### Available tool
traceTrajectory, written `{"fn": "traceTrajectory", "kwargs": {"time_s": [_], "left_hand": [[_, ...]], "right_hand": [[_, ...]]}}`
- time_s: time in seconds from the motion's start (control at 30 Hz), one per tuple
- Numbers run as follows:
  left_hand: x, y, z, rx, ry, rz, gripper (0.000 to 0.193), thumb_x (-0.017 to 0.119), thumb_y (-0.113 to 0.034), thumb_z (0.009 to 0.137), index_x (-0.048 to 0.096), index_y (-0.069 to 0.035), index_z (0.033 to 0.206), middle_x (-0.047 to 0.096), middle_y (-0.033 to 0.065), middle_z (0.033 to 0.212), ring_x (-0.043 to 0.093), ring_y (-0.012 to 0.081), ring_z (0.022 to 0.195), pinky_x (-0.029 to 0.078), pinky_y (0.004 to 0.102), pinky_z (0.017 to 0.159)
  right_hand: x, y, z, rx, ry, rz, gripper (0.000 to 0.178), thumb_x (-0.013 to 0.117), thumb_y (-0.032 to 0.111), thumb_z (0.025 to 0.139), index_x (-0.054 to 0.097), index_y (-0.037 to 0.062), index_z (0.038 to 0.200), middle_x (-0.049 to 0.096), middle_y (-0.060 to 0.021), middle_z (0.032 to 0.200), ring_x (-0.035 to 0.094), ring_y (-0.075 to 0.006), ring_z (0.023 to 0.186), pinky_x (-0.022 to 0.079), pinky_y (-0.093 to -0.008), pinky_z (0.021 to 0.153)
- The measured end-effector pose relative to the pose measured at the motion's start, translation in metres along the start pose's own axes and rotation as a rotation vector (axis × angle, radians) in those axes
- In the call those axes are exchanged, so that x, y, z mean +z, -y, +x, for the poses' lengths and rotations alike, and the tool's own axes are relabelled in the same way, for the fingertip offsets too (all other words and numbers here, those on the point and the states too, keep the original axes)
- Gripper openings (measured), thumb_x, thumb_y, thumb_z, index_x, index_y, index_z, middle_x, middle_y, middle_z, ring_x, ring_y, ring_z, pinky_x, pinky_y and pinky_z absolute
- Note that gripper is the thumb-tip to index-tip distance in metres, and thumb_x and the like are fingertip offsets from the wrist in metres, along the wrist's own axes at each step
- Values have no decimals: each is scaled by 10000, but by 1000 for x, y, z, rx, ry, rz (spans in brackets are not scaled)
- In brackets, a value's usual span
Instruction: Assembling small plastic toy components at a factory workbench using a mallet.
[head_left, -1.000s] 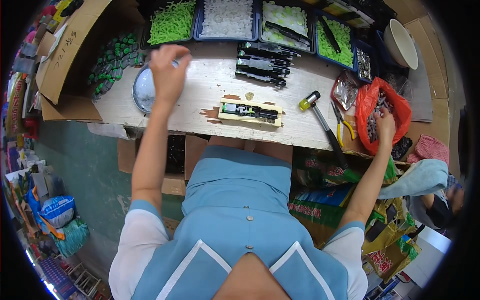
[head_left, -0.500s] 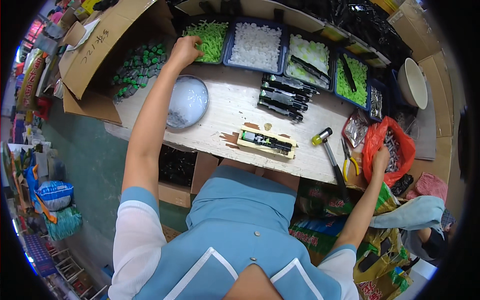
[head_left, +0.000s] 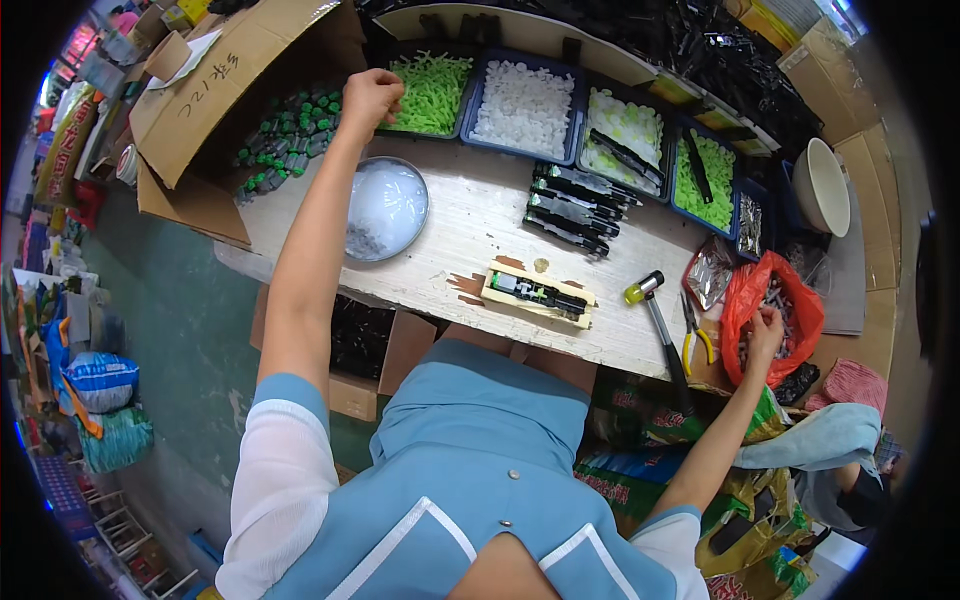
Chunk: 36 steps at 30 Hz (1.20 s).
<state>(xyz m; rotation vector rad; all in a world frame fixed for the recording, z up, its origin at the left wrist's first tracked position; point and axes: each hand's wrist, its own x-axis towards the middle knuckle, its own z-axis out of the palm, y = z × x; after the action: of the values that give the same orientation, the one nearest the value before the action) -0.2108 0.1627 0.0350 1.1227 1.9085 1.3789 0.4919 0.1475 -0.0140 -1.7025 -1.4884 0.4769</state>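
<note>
My left hand hovers at the left edge of a tray of light green plastic pieces, its fingertips pinched together; whatever they hold is too small to name. Over the mouth of a red plastic bag with small grey pieces inside, my right hand has its fingers bent together, and their contents cannot be made out. Between the hands, near the table's front edge, a cream holder cradles a black, grey and green assembly. Neither hand touches it.
A round dish stands beside my left forearm, near grey-green parts by a cardboard box. Black assemblies lie mid-table. A hammer and yellow-handled pliers lie right. Trays of white discs and green parts line the back.
My left hand has drawn back leftward from the green pieces. My right hand has lifted a little, with its fingers now showing above the bag's contents. The whole view has shifted slightly.
</note>
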Motion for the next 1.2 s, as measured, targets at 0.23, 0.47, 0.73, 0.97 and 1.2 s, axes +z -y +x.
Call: {"fn": "traceTrajectory", "kwargs": {"time_s": [0.23,0.47,0.73,0.97,1.2], "left_hand": [[-21,-7,-27,-60,130,-592,227,597,21,787,580,68,1009,611,102,758,629,184,621,572,306,553],[-58,-7,-106,101,-8,-283,100,640,-5,781,604,-5,875,611,37,759,604,114,669,495,222,606],[-74,33,-198,181,-172,88,165,649,33,725,632,14,888,597,15,751,550,80,674,442,210,619],[-64,38,-180,529,-250,392,142,617,57,695,622,4,827,595,105,763,574,245,723,453,309,634],[-62,40,-171,594,-233,500,119,616,52,699,619,7,809,595,96,758,573,239,727,456,312,640]], "right_hand": [[10,-3,-3,-1,21,110,166,548,56,833,558,60,999,503,36,709,415,-35,516,321,-183,448],[7,30,-20,-55,-110,82,135,602,87,835,599,66,969,545,7,775,448,-45,506,346,-192,407],[23,86,-44,-200,-211,49,164,624,117,838,612,63,993,561,-8,780,460,-46,544,352,-186,453],[43,125,-61,-341,-147,-37,196,588,104,868,591,26,1048,616,-46,850,553,-117,758,450,-247,690],[59,143,-76,-278,-120,103,184,593,91,865,593,20,1035,605,-33,851,536,-97,738,446,-224,676]]}}
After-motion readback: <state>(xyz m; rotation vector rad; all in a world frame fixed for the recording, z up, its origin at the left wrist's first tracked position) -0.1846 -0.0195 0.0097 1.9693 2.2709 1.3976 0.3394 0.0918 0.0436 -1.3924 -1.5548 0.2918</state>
